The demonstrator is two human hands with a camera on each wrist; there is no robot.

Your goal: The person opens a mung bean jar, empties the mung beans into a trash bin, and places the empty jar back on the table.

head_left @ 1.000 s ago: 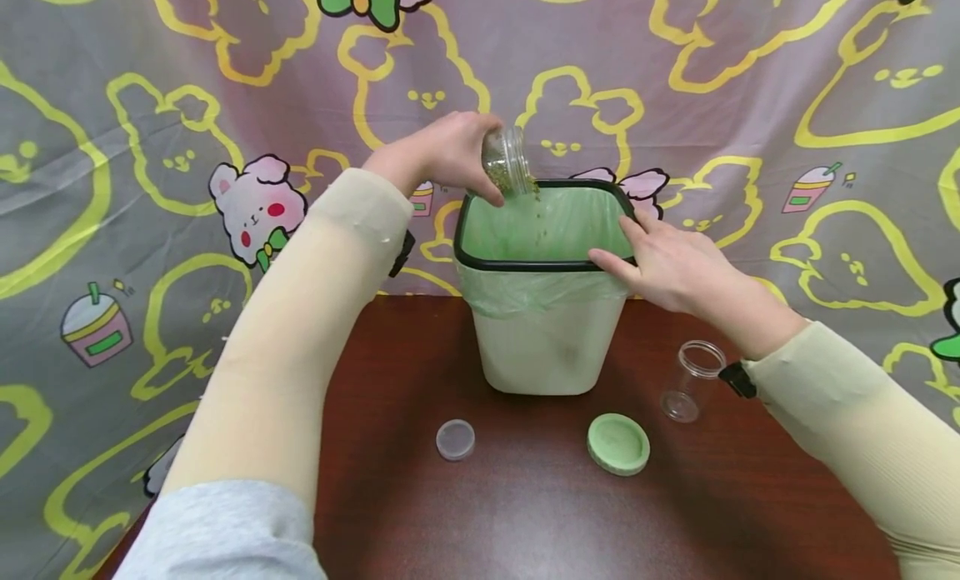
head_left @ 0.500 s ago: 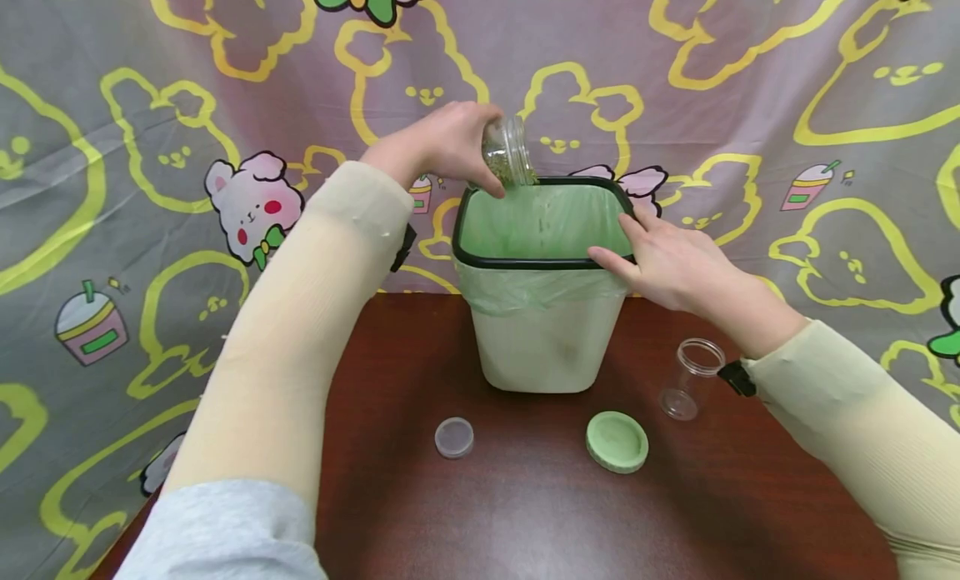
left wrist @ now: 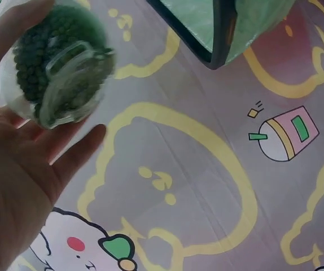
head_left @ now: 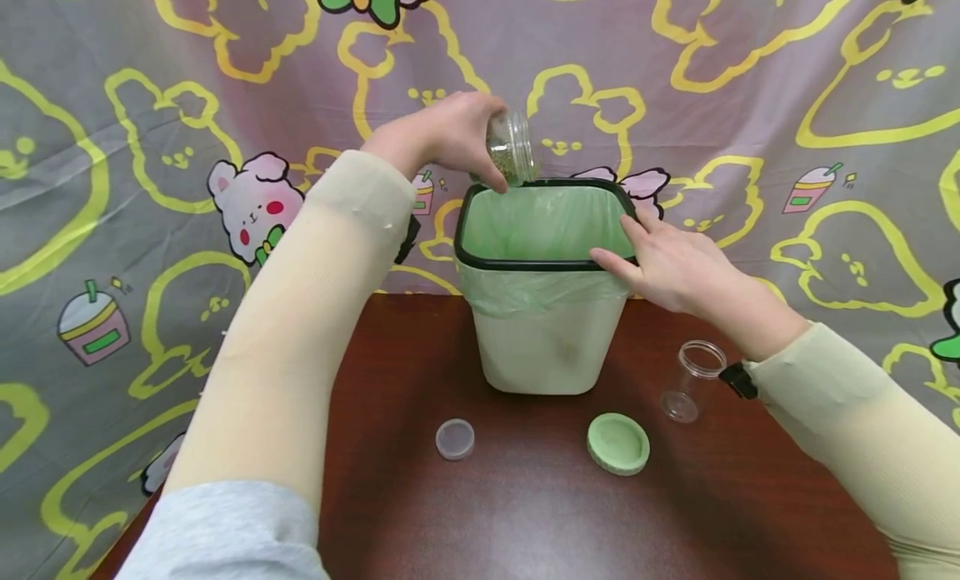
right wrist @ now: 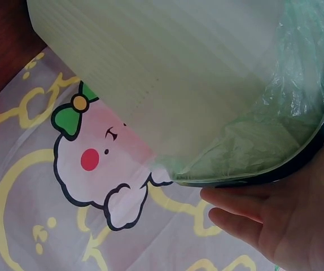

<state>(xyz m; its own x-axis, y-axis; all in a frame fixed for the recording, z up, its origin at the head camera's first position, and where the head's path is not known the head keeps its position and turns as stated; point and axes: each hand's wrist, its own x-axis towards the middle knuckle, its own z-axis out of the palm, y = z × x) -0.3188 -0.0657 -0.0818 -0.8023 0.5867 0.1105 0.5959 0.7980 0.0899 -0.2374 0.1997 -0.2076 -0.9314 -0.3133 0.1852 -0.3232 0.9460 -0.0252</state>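
L hand (head_left: 446,138) holds the jar (head_left: 511,147), thumb on the near side, other fingers mostly hidden in the head view; so L fingers are spread approx as wide as the jar & gripping it; jar's roughly on its side, base twd my L palm, mouth to the R & a bit down; grains (left wrist: 63,59) show thru its base in the L wrist view, so it's not empty.

Key relation: jar's long axis runs abt L to R, & the bin (head_left: 543,355) lies R of & below my L fingers; jar mouth is at the back-L stretch of the black rim (head_left: 540,266), just above it or touching, can't tell which; the bag (head_left: 558,222) lines the bin, folded out over the rim, w/ its hollow R of & below the mouth; my judgement: mouth vs rim is what counts, as too far L or back & grains could land outside.

R hand (head_left: 675,259) is on the bin's R side, fingers more or less straight, thumb well apart, lying on the front rim nr the corner; R wrist view has fingertips just outside the rim; L hand's the nearer to the jar, obviously, R to the bin's front-R corner.

On the table (head_left: 555,530): clear lid (head_left: 455,439) front-L of the bin; green lid (head_left: 618,444) front-R; other jar (head_left: 682,397) upright, uncapped, nr my R wrist.
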